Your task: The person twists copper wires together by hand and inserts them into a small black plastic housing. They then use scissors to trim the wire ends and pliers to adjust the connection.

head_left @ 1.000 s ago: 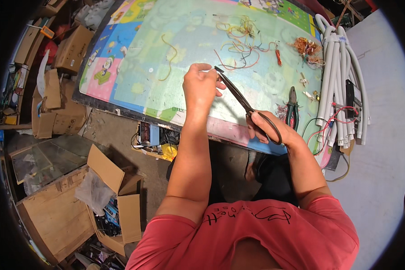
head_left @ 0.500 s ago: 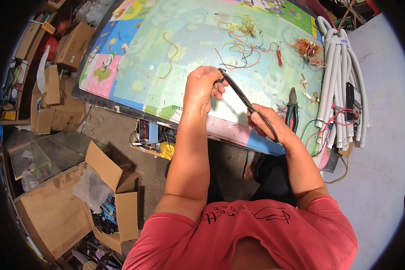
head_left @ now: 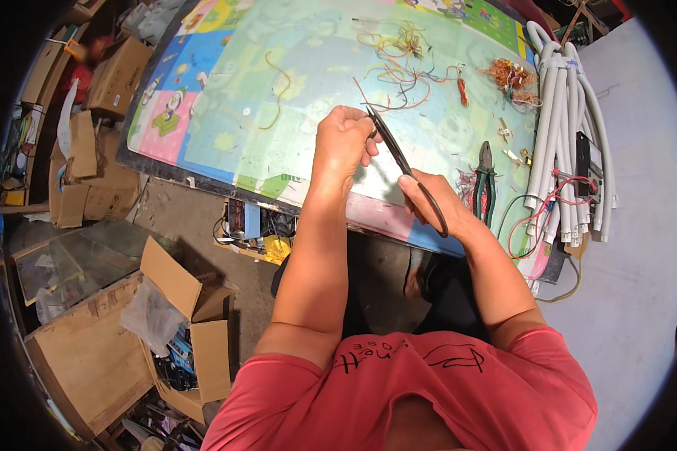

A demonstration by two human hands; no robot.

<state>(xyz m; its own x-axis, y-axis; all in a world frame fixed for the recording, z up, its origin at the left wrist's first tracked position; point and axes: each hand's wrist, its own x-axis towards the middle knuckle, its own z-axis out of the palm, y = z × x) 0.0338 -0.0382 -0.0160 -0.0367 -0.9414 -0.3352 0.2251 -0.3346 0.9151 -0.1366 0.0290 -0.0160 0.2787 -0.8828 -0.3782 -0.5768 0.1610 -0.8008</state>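
Observation:
My right hand (head_left: 436, 200) grips a pair of long black scissors (head_left: 391, 140) by the handles, with the blades pointing up and left over the table. The blade tips show a narrow gap beside the fingers of my left hand (head_left: 343, 144). Those fingers are pinched together on something small, mostly hidden, that I cannot make out. Pliers with dark green handles (head_left: 485, 179) lie to the right of my right hand. Beyond the scissors, a tangle of thin coloured wires (head_left: 402, 52) spreads over the table, and a single yellow wire (head_left: 283, 92) curves off to the left.
A patterned mat covers the table (head_left: 226, 143). At its right are bundled white tubes (head_left: 557, 128), a copper wire clump (head_left: 508, 73) and a black box (head_left: 587, 164) with red leads. An open cardboard box (head_left: 211, 361) stands on the floor at lower left.
My right hand and the scissors have shifted slightly left, closer to my left hand. The blade tips now look a little parted. My left hand stays pinched.

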